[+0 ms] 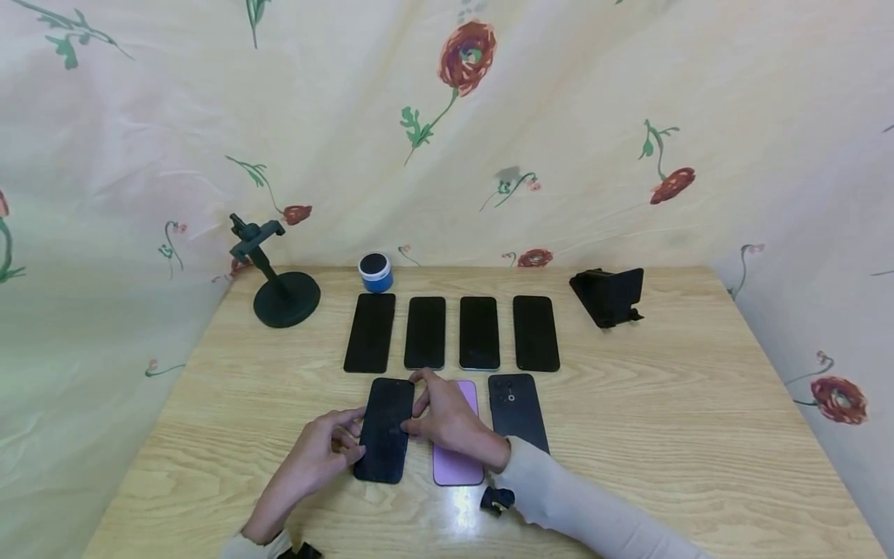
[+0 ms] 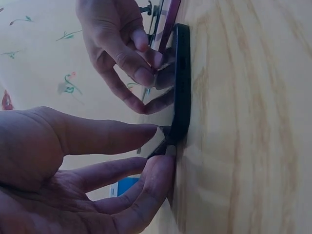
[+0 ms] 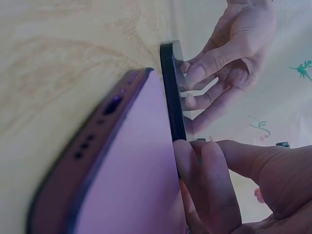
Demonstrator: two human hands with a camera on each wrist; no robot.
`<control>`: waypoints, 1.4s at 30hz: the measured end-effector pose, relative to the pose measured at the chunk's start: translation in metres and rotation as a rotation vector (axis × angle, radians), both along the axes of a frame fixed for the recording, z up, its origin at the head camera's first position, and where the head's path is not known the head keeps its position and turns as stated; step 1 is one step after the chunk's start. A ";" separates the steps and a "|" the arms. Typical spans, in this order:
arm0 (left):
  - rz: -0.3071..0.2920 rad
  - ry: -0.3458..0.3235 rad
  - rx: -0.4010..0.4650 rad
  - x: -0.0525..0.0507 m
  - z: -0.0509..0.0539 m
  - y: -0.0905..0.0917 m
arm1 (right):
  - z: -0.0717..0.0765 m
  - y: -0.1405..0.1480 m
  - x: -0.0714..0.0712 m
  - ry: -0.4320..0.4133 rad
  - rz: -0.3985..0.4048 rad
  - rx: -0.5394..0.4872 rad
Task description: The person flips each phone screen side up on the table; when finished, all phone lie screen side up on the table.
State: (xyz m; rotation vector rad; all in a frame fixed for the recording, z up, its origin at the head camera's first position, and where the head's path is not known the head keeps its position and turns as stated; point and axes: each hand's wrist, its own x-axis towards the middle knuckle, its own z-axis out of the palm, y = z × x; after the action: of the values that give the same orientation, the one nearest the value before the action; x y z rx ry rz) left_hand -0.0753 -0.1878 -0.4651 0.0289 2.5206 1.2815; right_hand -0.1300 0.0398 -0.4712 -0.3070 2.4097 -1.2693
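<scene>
the black phone was the middle of the clock, on the bench between the two hands, with its shiny side up.

at about 11 o'clock was a stand with a round foot. between 8 and 9 o'clock was the left hand, with bent fingers and thumb pinching the black phone's left edge. this edge looked thin and slick, so a loose pinch could let the phone slip and bump down. at 12 o'clock was a blue and white tub. a row of four dark phones went from 12 to 2 o'clock.

near 3 o'clock was the right hand, bent too, with a finger by the top corner and the thumb on the right edge, pinching the same phone. if one hand pulled harder, the phone could turn crooked. under that hand was the purple phone, and a low wrist might push it. farther out at 3 o'clock was a phone with camera spots; the pale sleeve could rub it if the arm dropped. at 2 o'clock, far out, was a folding stand.
</scene>
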 end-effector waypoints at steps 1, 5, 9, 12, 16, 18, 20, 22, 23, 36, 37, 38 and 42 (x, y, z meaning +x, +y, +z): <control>-0.003 0.005 -0.001 0.000 0.000 0.001 | 0.000 0.001 0.000 0.005 0.003 0.001; 0.009 0.008 -0.010 0.000 0.002 0.003 | 0.000 0.004 0.000 0.008 0.016 -0.009; 0.012 0.027 -0.043 -0.001 0.005 0.005 | 0.002 0.008 0.000 0.014 0.026 -0.021; 0.006 0.058 -0.068 -0.002 0.006 0.007 | 0.004 0.011 0.001 0.034 0.030 -0.011; 0.024 0.098 -0.105 -0.001 0.008 0.011 | 0.008 0.015 0.003 0.054 0.022 0.009; 0.036 0.112 -0.123 0.000 0.010 0.014 | 0.010 0.018 0.003 0.062 0.013 0.007; 0.045 0.125 -0.129 0.000 0.012 0.017 | 0.013 0.022 0.003 0.075 0.007 -0.005; 0.041 0.135 -0.124 0.001 0.014 0.021 | 0.016 0.026 0.002 0.097 0.008 -0.020; 0.037 0.140 -0.117 0.001 0.014 0.024 | 0.017 0.028 0.002 0.100 0.009 -0.033; -0.076 0.157 -0.022 0.007 0.015 0.055 | 0.022 0.052 0.003 0.161 -0.005 -0.030; -0.093 0.152 -0.012 0.008 0.015 0.058 | 0.022 0.054 0.003 0.164 -0.010 -0.026; -0.111 0.152 -0.002 0.009 0.015 0.060 | 0.022 0.056 0.003 0.168 -0.013 -0.022; -0.148 0.133 0.010 0.011 0.015 0.070 | 0.020 0.062 0.003 0.174 -0.042 0.009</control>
State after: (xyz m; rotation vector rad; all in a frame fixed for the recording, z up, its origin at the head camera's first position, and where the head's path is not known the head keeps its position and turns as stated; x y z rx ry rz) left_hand -0.0642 -0.1177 -0.4496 0.3075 2.5668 1.2709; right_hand -0.1270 0.1019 -0.4511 -0.3802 2.5799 -1.2978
